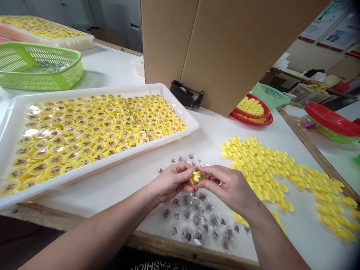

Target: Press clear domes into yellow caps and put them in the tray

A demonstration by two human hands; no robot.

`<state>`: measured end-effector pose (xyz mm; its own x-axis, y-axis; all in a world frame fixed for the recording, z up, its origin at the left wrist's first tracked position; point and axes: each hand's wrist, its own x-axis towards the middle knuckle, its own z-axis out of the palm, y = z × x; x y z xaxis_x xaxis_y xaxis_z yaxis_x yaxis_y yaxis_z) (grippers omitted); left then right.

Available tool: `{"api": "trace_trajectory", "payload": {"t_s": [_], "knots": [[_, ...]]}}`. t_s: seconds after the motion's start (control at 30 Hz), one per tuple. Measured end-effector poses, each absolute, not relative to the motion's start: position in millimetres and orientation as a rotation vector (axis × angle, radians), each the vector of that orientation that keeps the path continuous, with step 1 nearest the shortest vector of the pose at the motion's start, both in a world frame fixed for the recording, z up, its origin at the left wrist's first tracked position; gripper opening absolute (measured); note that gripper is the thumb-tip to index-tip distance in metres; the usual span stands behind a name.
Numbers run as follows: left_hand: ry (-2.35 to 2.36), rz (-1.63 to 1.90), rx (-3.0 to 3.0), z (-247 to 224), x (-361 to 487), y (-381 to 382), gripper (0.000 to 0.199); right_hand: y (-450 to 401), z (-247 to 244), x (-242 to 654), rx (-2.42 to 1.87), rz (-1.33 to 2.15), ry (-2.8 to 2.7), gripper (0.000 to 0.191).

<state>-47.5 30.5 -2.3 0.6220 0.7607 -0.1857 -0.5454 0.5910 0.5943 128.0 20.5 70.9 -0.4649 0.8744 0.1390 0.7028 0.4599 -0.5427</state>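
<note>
My left hand pinches a small yellow plastic piece from the left, above the white table. From the right, the fingers of my right hand close on the same piece. Clear round discs with small dark printed pictures lie below and around the hands. Many loose yellow pieces are spread to the right. On the left, a white tray holds rows of yellow pieces topped with printed discs.
Behind stand a large cardboard box and a black tape dispenser. A green basket and another filled tray are at the back left. Red plates hold yellow pieces at the right. The wooden table edge runs in front.
</note>
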Motion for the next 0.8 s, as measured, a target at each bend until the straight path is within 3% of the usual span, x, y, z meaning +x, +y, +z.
{"api": "trace_trajectory", "payload": {"t_s": [0.13, 0.33, 0.57, 0.8], "knots": [[0.458, 0.798, 0.537, -3, -47, 31, 0.029, 20, 65, 126, -1.309, 0.503, -2.323, 0.013], [0.455, 0.794, 0.518, -3, -48, 32, 0.024, 17, 65, 128, -1.275, 0.556, -2.289, 0.033], [0.445, 0.804, 0.514, -1, -48, 31, 0.024, 12, 71, 126, -1.31, 0.713, -2.2, 0.034], [0.485, 0.829, 0.485, 0, -49, 33, 0.029, 8, 61, 118, -1.433, 0.605, -2.055, 0.024]]}}
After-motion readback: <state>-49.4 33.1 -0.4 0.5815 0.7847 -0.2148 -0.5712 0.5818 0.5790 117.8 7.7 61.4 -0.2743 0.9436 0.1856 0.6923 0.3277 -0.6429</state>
